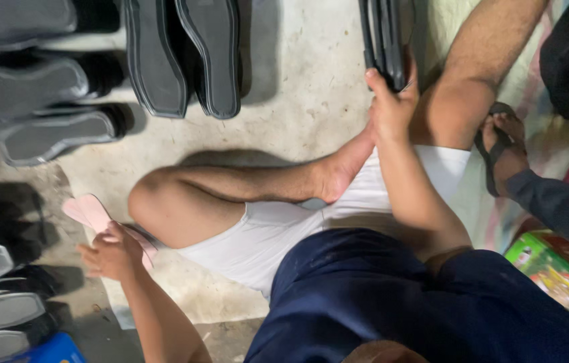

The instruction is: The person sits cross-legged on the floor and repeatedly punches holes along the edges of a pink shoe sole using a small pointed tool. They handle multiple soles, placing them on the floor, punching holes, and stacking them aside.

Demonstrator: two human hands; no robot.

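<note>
I sit on the concrete floor [298, 87] with my legs folded, in white shorts and a dark blue shirt. My left hand [113, 252] rests low on the left, its fingers closed on a thin pink insole piece [89, 212] that lies by my knee. My right hand [392, 101] reaches forward past my foot and grips the lower end of a stack of black shoe soles [385, 40] standing at the top edge.
Grey and black soles [42, 84] lie in rows along the left side, and two upright black soles [183, 57] stand at top centre. Another person's sandalled foot [503, 144] and sleeve [560, 208] are at right, beside colourful cartons [553, 265]. A blue box [52, 351] sits bottom left.
</note>
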